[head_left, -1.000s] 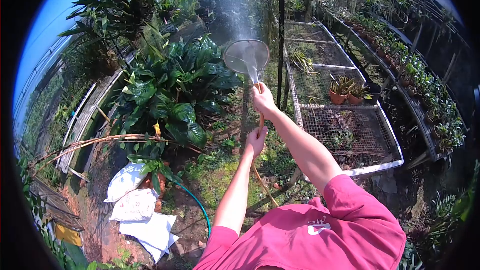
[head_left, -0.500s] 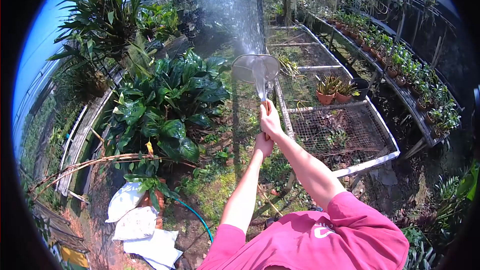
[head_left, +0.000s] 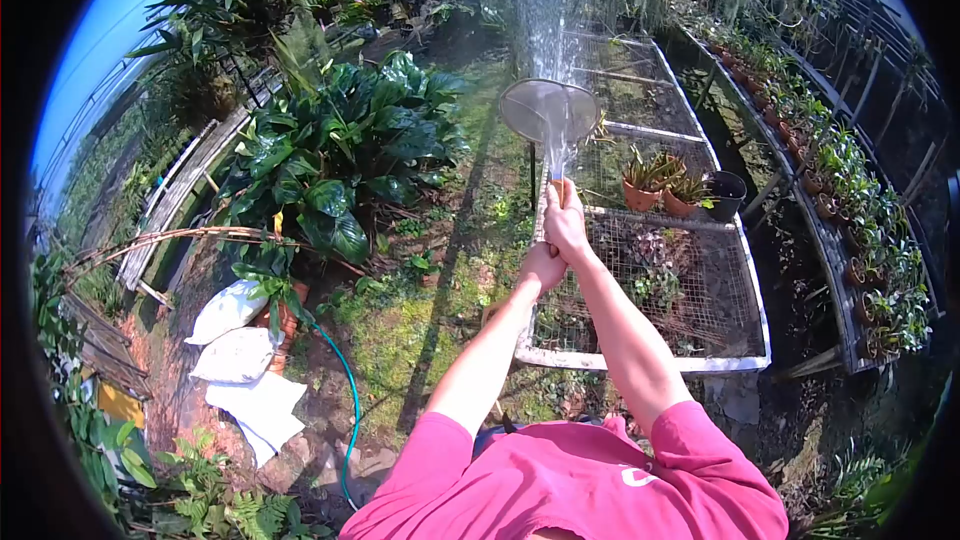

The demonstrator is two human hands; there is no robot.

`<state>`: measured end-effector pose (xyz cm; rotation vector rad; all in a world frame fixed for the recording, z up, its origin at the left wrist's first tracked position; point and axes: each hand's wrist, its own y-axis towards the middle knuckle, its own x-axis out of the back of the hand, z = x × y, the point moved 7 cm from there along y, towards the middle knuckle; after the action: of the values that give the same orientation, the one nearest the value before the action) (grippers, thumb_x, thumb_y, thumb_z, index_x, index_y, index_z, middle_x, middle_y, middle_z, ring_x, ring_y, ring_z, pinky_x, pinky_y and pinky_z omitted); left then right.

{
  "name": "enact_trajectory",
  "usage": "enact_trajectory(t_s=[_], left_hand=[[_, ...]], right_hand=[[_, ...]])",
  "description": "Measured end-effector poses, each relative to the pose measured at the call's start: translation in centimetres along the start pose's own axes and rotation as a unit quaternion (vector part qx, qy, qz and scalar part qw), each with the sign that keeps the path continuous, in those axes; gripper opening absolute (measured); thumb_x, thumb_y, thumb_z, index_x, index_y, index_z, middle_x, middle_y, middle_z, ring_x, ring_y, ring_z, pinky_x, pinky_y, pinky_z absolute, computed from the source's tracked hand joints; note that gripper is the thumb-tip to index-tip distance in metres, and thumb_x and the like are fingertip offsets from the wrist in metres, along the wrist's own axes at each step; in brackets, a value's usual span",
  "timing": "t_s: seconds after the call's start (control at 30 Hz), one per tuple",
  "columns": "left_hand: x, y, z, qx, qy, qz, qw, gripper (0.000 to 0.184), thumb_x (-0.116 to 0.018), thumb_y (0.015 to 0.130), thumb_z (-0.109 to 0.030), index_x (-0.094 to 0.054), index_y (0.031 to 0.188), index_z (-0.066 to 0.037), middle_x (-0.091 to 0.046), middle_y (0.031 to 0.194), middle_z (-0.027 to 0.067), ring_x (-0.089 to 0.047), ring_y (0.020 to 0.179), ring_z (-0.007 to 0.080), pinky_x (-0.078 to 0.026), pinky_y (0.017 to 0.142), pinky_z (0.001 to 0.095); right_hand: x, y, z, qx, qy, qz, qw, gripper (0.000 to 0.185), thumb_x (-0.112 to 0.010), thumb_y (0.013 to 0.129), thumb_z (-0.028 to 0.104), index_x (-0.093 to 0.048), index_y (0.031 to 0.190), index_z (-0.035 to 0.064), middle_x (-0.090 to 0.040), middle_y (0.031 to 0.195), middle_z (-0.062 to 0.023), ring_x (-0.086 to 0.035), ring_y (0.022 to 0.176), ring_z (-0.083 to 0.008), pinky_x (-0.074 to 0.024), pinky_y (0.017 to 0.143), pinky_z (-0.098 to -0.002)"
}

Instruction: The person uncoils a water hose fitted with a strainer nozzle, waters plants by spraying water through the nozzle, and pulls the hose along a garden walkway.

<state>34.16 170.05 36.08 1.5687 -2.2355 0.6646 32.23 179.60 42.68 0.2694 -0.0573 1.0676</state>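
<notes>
Both my hands are wrapped around the handle of a watering wand with a wide, round, greyish translucent head. My right hand grips higher up, close to the head, where a bit of orange-brown handle shows. Just below and touching it, my left hand closes on the lower end. A spray of water shoots forward and away from the head. The wand points over the wire-mesh benches, left of potted plants. Where the wand's supply joins is hidden by my hands.
A large leafy clump grows on the left. White sacks lie on the ground near a teal hose. Rows of potted plants line a long bench at right. A black pot stands on the mesh bench.
My view has turned, and the hands with the wand now appear farther right, over the mesh bench. The spray has swung rightward in view. Both hands keep their hold.
</notes>
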Motion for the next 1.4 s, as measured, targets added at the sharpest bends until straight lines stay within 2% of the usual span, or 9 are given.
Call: enact_trajectory(t_s=[0.1,0.13,0.23,0.4,0.5,0.63,0.8,1.1,1.4], left_hand=[[-5.4,2.4,0.9,-0.066,-0.117,-0.021,0.991,0.029,-0.061,0.087,-0.021,-0.066,0.102,0.003,-0.070,0.079,0.0182,-0.071,0.079,0.0285,-0.054,0.065,0.0415],[-5.9,0.7,-1.3,-0.092,-0.288,-0.043,0.952,0.027,-0.061,0.089,-0.018,-0.064,0.105,0.003,-0.069,0.074,0.0142,-0.069,0.071,0.0233,-0.053,0.060,0.0374],[-5.7,-3.0,-4.1,0.030,-0.177,-0.050,0.983,0.019,-0.060,0.090,-0.015,-0.066,0.095,0.003,-0.068,0.070,0.0134,-0.069,0.067,0.0222,-0.052,0.057,0.0335],[-4.9,-4.1,-2.8,-0.033,0.022,-0.218,0.975,0.036,-0.064,0.083,-0.034,-0.065,0.086,0.002,-0.069,0.077,0.0227,-0.067,0.074,0.0429,-0.051,0.066,0.0509],[-5.4,-3.7,0.1,-0.068,-0.014,-0.246,0.967,0.036,-0.065,0.084,-0.034,-0.064,0.090,0.002,-0.069,0.078,0.0234,-0.068,0.074,0.0423,-0.052,0.066,0.0496],[-5.6,-8.5,-2.0,-0.043,-0.195,-0.145,0.969,0.035,-0.062,0.087,-0.032,-0.061,0.090,0.003,-0.067,0.075,0.0238,-0.067,0.066,0.0382,-0.051,0.060,0.0473],[-4.9,-10.5,0.3,0.061,0.028,-0.143,0.987,0.039,-0.059,0.084,-0.033,-0.068,0.095,0.003,-0.069,0.080,0.0255,-0.069,0.074,0.0417,-0.053,0.064,0.0484],[-5.9,-16.7,-0.7,-0.057,-0.076,-0.123,0.988,0.039,-0.057,0.091,-0.038,-0.066,0.094,-0.001,-0.067,0.078,0.0237,-0.067,0.074,0.0402,-0.049,0.064,0.0472],[-10.4,-21.2,-1.3,-0.073,-0.078,-0.177,0.978,0.032,-0.056,0.098,-0.027,-0.056,0.114,0.000,-0.067,0.085,0.0172,-0.066,0.079,0.0243,-0.049,0.070,0.0374]], right_hand=[[3.1,1.2,-1.4,0.044,0.028,0.033,0.998,0.037,-0.049,0.103,0.023,-0.047,0.135,0.0057,-0.062,0.113,-0.0185,-0.061,0.105,-0.0292,-0.0464,0.093,-0.0411],[3.7,1.0,-1.2,0.032,0.047,0.055,0.997,0.037,-0.049,0.103,0.023,-0.047,0.135,0.0054,-0.062,0.116,-0.0191,-0.060,0.109,-0.0306,-0.0448,0.097,-0.0415],[4.3,1.0,-1.9,0.012,0.049,0.079,0.996,0.038,-0.048,0.103,0.022,-0.046,0.138,0.0069,-0.061,0.121,-0.0198,-0.060,0.114,-0.0326,-0.0445,0.099,-0.0419],[5.4,-1.7,1.4,0.030,0.062,0.097,0.993,0.041,-0.050,0.102,0.021,-0.045,0.140,0.0090,-0.061,0.123,-0.0194,-0.060,0.115,-0.0319,-0.0447,0.099,-0.0398],[5.4,-3.0,2.2,0.074,0.084,0.074,0.991,0.041,-0.050,0.102,0.024,-0.046,0.137,0.0049,-0.061,0.118,-0.0191,-0.059,0.114,-0.0306,-0.0436,0.100,-0.0388],[4.0,-4.2,0.0,0.094,0.096,0.084,0.987,0.038,-0.052,0.101,0.023,-0.048,0.135,0.0067,-0.060,0.105,-0.0129,-0.059,0.093,-0.0210,-0.0486,0.085,-0.0355],[3.2,-6.5,-2.2,0.051,0.084,0.068,0.993,0.035,-0.051,0.102,0.023,-0.048,0.135,0.0111,-0.054,0.073,-0.0023,-0.047,0.050,-0.0094,-0.0401,0.042,-0.0283],[6.3,-11.5,0.5,-0.116,0.197,0.164,0.960,0.034,-0.049,0.103,0.022,-0.045,0.136,0.0111,-0.049,0.066,-0.0008,-0.044,0.045,-0.0096,-0.0381,0.038,-0.0284],[9.6,-13.7,-0.1,-0.057,0.168,0.182,0.967,0.027,-0.048,0.103,0.022,-0.048,0.127,0.0098,-0.048,0.069,-0.0005,-0.044,0.047,-0.0090,-0.0374,0.039,-0.0274]])
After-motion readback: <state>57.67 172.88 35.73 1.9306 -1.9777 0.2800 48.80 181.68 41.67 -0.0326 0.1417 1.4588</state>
